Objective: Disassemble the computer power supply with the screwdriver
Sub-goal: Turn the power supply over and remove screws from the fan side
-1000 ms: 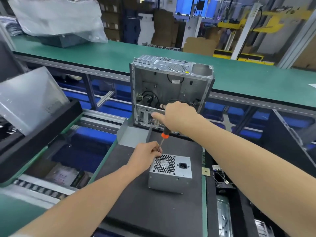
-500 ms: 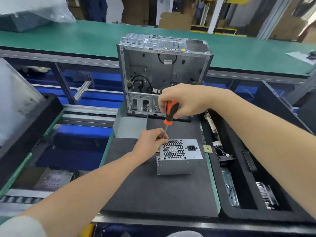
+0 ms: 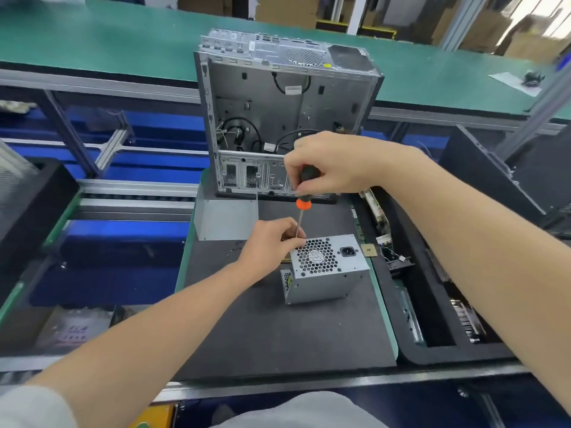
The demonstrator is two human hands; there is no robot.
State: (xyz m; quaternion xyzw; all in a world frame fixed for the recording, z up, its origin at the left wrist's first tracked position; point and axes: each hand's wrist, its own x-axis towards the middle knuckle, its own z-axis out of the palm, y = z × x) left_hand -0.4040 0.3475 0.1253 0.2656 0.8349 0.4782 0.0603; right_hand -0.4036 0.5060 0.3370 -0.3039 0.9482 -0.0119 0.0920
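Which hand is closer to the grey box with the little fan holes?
The left. The left hand is right at the power supply's top corner, pinching the screwdriver shaft. The right hand is higher up, gripping the screwdriver handle above the box.

Power supply [image 3: 327, 273]: grey metal box, honeycomb fan grille and black socket facing up, resting flat on the dark table [image 3: 262, 329]. Screwdriver [image 3: 303, 202]: black handle, orange collar, thin shaft, near upright, tip at the box's far left corner. The right hand [image 3: 333, 162] grips its handle and the left hand [image 3: 272, 242] pinches its shaft.
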